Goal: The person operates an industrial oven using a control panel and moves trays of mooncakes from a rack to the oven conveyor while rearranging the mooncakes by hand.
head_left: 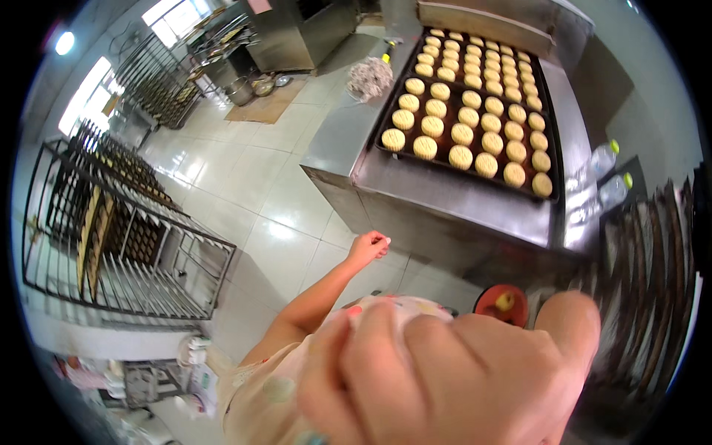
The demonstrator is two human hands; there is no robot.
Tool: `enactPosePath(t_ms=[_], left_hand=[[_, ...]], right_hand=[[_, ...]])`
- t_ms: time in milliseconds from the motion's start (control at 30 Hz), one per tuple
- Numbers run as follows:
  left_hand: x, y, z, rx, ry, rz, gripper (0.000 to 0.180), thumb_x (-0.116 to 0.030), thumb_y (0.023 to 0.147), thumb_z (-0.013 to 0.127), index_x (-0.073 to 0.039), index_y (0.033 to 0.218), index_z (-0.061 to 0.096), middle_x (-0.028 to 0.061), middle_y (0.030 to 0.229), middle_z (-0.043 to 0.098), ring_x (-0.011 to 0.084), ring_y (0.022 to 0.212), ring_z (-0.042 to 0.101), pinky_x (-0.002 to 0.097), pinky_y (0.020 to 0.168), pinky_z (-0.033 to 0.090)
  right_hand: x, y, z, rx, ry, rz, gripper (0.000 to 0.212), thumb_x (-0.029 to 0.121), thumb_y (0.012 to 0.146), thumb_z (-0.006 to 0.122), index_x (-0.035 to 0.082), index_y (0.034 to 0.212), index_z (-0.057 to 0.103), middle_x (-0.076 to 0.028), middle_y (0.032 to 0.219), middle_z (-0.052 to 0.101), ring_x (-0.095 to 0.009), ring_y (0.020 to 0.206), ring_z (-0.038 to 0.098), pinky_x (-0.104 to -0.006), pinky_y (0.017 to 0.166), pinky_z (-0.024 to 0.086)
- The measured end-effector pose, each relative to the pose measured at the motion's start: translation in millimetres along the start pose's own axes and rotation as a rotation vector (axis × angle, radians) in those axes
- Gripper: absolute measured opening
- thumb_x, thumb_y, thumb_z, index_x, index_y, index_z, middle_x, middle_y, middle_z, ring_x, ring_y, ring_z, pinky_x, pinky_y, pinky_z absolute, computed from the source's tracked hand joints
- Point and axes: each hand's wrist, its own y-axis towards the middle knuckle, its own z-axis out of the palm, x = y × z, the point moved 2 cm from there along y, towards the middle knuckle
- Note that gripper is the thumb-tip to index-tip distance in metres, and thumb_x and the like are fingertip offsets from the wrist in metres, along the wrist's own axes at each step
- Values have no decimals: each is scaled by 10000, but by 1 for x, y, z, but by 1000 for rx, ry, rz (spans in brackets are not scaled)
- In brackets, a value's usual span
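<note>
My left hand (368, 248) hangs low in front of the steel counter (460, 196), its fingers curled in with nothing visible in them. Large and close, my right hand (460, 371) is raised across the lower part of the view. Its fingers bend, but the tips are hidden, so I cannot tell what they touch. On the counter lie two dark baking trays, a near tray (446, 139) and a far tray (459, 86). Rows of round, pale yellow pastries (460, 156) with marked tops fill them. Neither hand touches the trays.
Two clear bottles (614, 190) with yellow-green caps stand right of the counter. A mop head (369, 78) shows at its left side. Beneath my right hand's far edge sits a round red container (480, 305). Metal racks (133, 297) with trays stand left, across a tiled floor (245, 178).
</note>
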Motion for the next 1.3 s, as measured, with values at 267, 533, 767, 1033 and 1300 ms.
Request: enactPosePath(t_ms=[267,533,767,1033,1300], left_hand=[[15,-16,-1,-31,21,-128,248,-218,876,623,15,952,585,97,814,644,143,704,631,260,621,527],[22,-13,7,11,33,-144,251,-220,884,608,18,962,583,112,846,655,151,713,645,252,613,530],[35,-10,8,62,27,-136,284,-248,887,612,17,985,580,116,866,653,157,728,641,268,638,533],[57,-12,-1,-13,153,-113,249,-222,870,623,26,888,601,86,740,646,131,639,622,259,551,507],[111,-56,-44,-148,501,-184,325,-353,828,611,-32,806,655,66,658,652,171,547,619,322,563,492]], right_hand=[[-14,-21,40,-98,60,-422,224,194,713,576,48,858,488,-72,739,517,-175,634,505,-265,559,409],[-19,-41,46,-61,165,-629,327,250,794,566,37,1002,429,-97,842,506,-180,737,496,-254,658,435],[-34,-72,49,106,428,-455,393,277,838,565,27,1093,402,-113,930,506,-181,852,504,-259,766,457],[-152,-188,231,60,834,1073,161,63,897,462,-8,941,599,-125,735,655,-179,575,627,-271,477,466],[-149,-417,473,1461,218,657,250,175,843,521,53,1051,587,-192,952,642,-353,853,615,-444,720,492]])
